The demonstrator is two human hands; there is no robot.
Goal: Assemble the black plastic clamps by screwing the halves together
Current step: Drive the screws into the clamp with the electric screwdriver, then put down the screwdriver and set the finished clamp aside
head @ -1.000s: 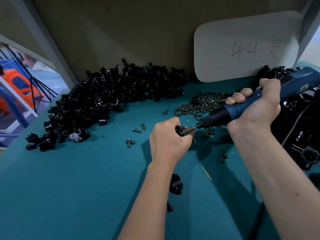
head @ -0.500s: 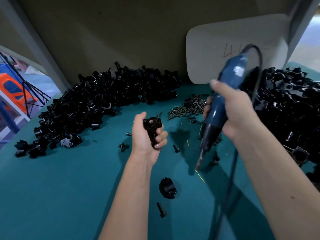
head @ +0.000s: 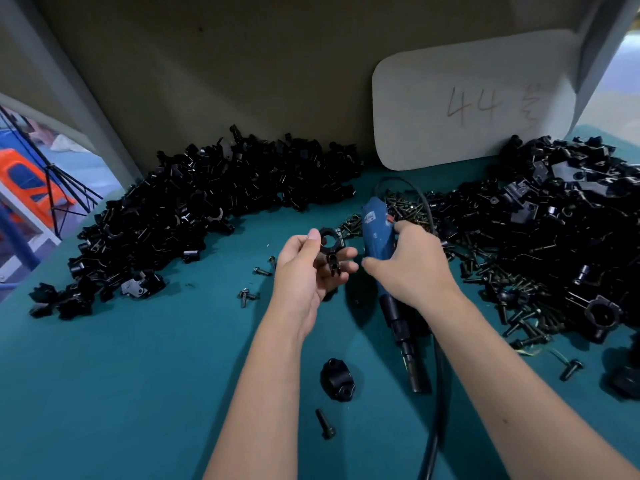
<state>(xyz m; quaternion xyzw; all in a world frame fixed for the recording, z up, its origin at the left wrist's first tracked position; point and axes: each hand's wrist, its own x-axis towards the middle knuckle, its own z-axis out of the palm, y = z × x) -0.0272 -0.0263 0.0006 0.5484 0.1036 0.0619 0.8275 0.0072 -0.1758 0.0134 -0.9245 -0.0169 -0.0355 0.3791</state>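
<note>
Black clamp (head: 331, 250), frame centre: pinched in left hand (head: 304, 268); likely light, rigid (grip ring rim). Right hand (head: 408, 268) wrapped round blue screwdriver (head: 379, 244).

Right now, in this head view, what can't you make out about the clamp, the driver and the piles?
- Clamp in left hand: screws seated or not, too small.
- Right hand fingertips: motion-blurred; grip on driver unclear.
- Driver cable: cut by bottom edge.
- Right parts pile: cut by right edge.
</note>
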